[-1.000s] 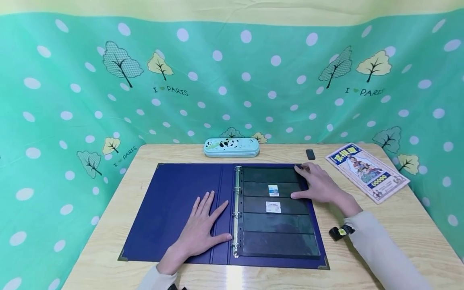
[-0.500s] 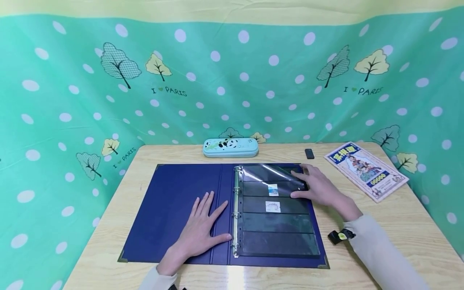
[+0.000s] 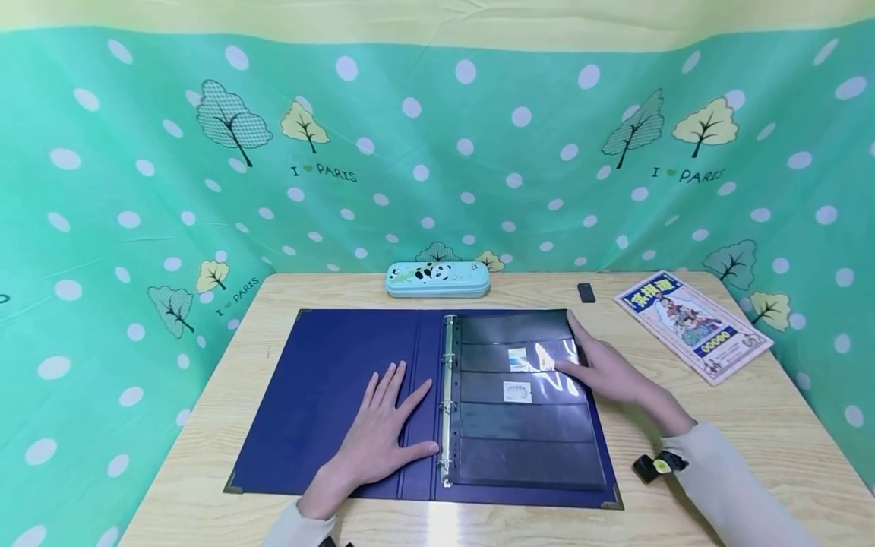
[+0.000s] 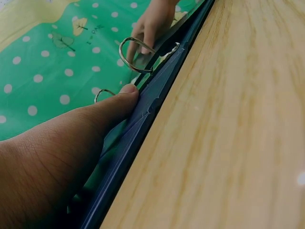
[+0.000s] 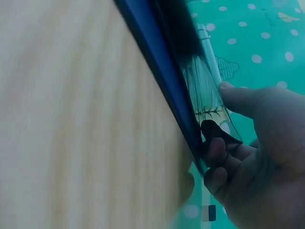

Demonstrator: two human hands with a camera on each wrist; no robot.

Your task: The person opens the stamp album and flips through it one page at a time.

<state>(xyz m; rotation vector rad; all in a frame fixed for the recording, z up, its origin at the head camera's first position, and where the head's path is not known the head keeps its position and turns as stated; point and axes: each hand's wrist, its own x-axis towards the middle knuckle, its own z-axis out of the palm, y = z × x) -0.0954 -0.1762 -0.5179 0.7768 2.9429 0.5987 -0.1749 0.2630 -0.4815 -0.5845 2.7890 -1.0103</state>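
A dark blue ring binder (image 3: 342,342) lies spread on the table, metal rings (image 3: 447,406) along its spine. On its right side are black stamp album pages (image 3: 526,460) with clear strip pockets, two small stamps (image 3: 517,392) showing in them. My left hand (image 3: 379,441) rests on the bare inside cover, fingers spread, thumb (image 4: 126,90) reaching the spine by the rings. At the right edge of the pages, my right hand (image 3: 611,371) holds the upper page's edge, thumb on top. In the right wrist view a curled page corner (image 5: 219,131) sits between thumb and fingers.
A light blue panda pencil case (image 3: 437,279) stands behind the binder. A small black object (image 3: 585,292) lies farther right. An illustrated booklet (image 3: 693,327) is on the right of the table. A green dotted curtain (image 3: 437,152) hangs around the back and sides.
The right hand's fingers have shifted outward to the page edge. The glare on the page has moved from the top pocket down to the stamp rows. The left hand stays put.
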